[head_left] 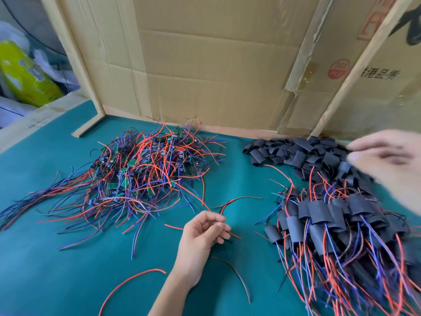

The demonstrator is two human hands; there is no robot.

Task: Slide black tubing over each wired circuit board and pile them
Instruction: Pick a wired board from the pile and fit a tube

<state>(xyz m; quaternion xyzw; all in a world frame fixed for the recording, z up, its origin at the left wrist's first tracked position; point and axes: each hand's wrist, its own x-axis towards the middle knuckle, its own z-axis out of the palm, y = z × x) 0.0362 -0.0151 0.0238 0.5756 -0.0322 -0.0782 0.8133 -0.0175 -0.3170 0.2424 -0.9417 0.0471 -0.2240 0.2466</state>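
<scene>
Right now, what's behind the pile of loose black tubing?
Flattened cardboard sheets and a leaning wooden slat stand behind the tubing pile. The blurred right hand covers its right end.

This looks like a small, improvised electronics assembly workshop. A green felt-covered worktop (68, 258) is walled off at twelve o'clock by flattened cardboard boxes (205, 65) braced with bare wooden battens (75, 55). Bulk piecework lies on it: a tangled heap of wired circuit boards (141, 165) at eleven o'clock, loose black tubing pieces (296, 151) at one o'clock and a pile of sleeved boards (341, 224) at three o'clock.
</scene>
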